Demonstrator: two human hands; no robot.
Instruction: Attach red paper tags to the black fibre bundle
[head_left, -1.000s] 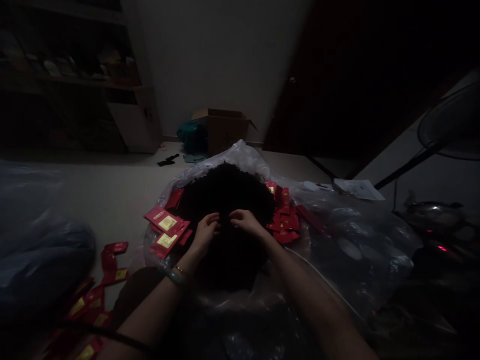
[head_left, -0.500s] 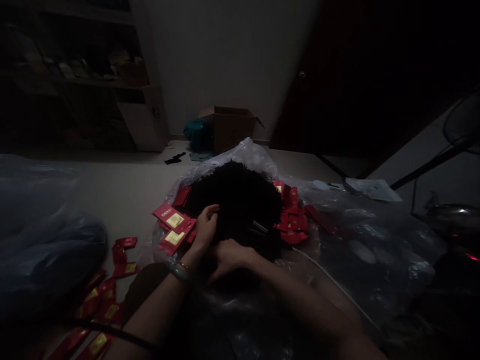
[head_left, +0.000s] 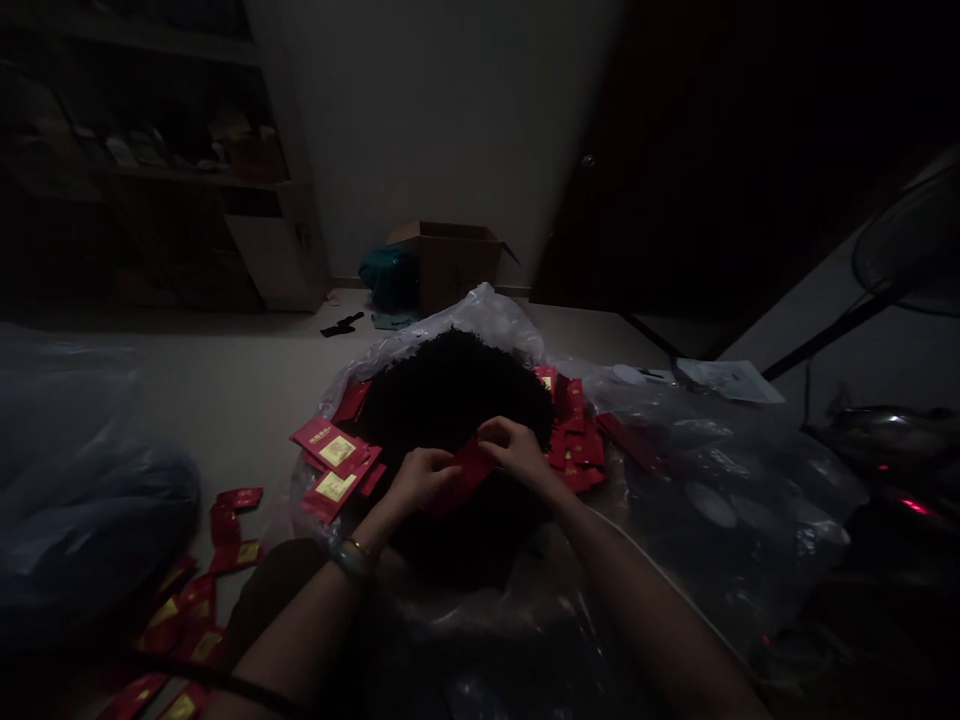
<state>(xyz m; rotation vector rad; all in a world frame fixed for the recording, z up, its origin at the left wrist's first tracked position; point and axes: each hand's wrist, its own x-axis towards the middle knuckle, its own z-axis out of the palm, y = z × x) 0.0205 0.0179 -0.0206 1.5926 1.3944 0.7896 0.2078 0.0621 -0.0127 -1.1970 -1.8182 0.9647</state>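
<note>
Between both hands a red packet (head_left: 466, 474) is held over a heap of dark, loose leaf-like material (head_left: 450, 380). My left hand (head_left: 422, 482) pinches its left side, thumb and fingers closed. The upper right end is gripped by my right hand (head_left: 519, 450). The heap lies in a clear plastic bag (head_left: 487, 308) spread open around it. Red packets with gold labels (head_left: 330, 455) rest on the bag's left edge. More red packets (head_left: 577, 430) are piled along the right side. Dim light hides the packet's opening.
An open cardboard box (head_left: 459, 265) and a teal bag (head_left: 390, 275) stand by the wall. Several red packets (head_left: 199, 610) lie on the floor at the left. Clear plastic sheeting (head_left: 720, 480) spreads at the right, near a fan (head_left: 911, 240).
A red packet now shows between my hands. My right hand has moved up and right from low in the heap. The pale stick-like tool on the heap is no longer visible.
</note>
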